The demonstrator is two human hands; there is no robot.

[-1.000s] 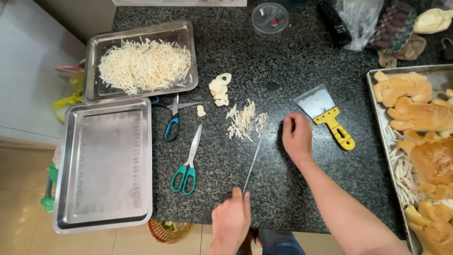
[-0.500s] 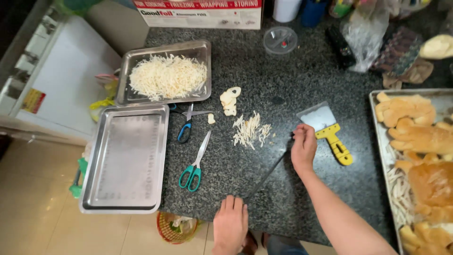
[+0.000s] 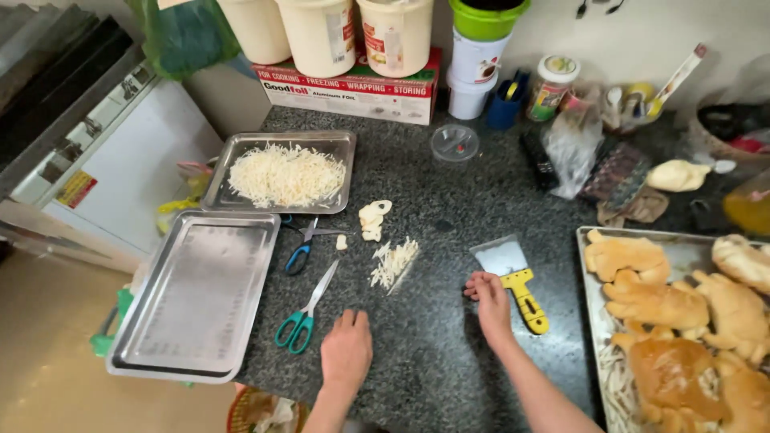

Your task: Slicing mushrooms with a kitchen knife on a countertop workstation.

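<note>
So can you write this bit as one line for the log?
left hand: flat on counter, empty | right hand: empty, beside scraper | green scissors near left hand | shreds between hands

Kitchen: granite counter [image 3: 449,184], food trays [image 3: 241,144]

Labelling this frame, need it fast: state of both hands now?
Left hand: open, palm down flat on the counter, holding nothing.
Right hand: fingers loosely curled on the counter beside the yellow-handled scraper, holding nothing.
</note>
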